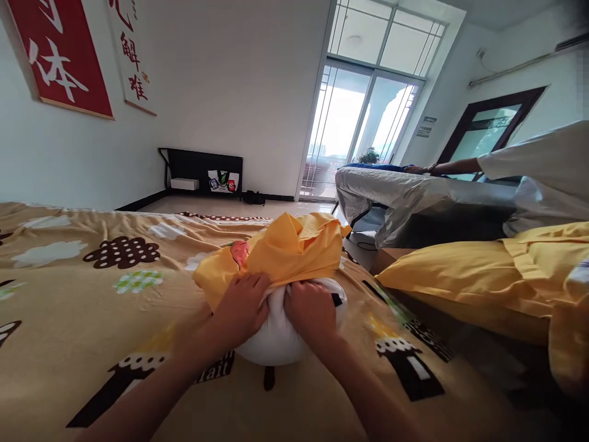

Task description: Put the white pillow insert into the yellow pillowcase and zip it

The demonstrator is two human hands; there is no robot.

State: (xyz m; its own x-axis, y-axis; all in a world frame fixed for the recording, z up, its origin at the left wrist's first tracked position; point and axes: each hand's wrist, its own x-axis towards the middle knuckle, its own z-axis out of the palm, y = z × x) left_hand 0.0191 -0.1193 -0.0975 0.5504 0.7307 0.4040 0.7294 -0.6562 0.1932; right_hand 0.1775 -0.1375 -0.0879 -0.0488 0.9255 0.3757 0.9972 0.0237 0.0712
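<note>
Gripping the yellow pillowcase (280, 248) at its mouth, left hand (242, 307) and right hand (310, 310) clench the fabric around the white pillow (276, 341) on the bed (92, 294) — roughly half covered, the near end still bare.

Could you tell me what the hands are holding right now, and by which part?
Both the left hand and right hand grip the yellow pillowcase at its open edge, over the white pillow.
</note>
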